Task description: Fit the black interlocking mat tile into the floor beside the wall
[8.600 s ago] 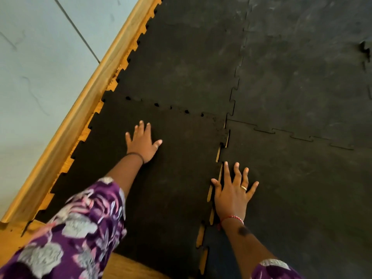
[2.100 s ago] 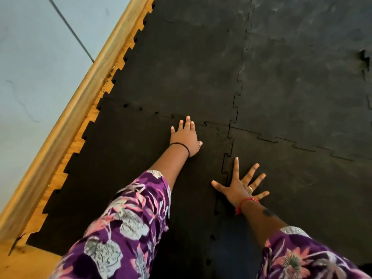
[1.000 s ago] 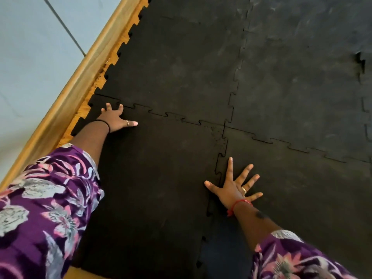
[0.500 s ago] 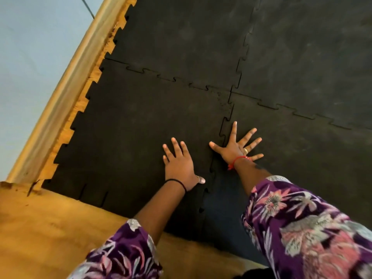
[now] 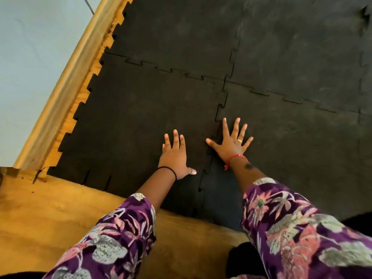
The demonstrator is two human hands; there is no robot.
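Head view: our left hand (image 5: 174, 156) and right hand (image 5: 231, 142) press open and flat on the black mat tile (image 5: 141, 121) beside the wall (image 5: 30, 47). It looks dense yet bendable; we'd lift it by an edge.

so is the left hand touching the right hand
Apart. The head view shows a strip of black mat tile between the left hand and the right hand, both pressed flat on the mat.

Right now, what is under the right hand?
The right hand lies flat across the toothed seam between the black mat tile and the neighbouring tile. The stretch of seam beneath the palm is covered, so its fit cannot be seen.
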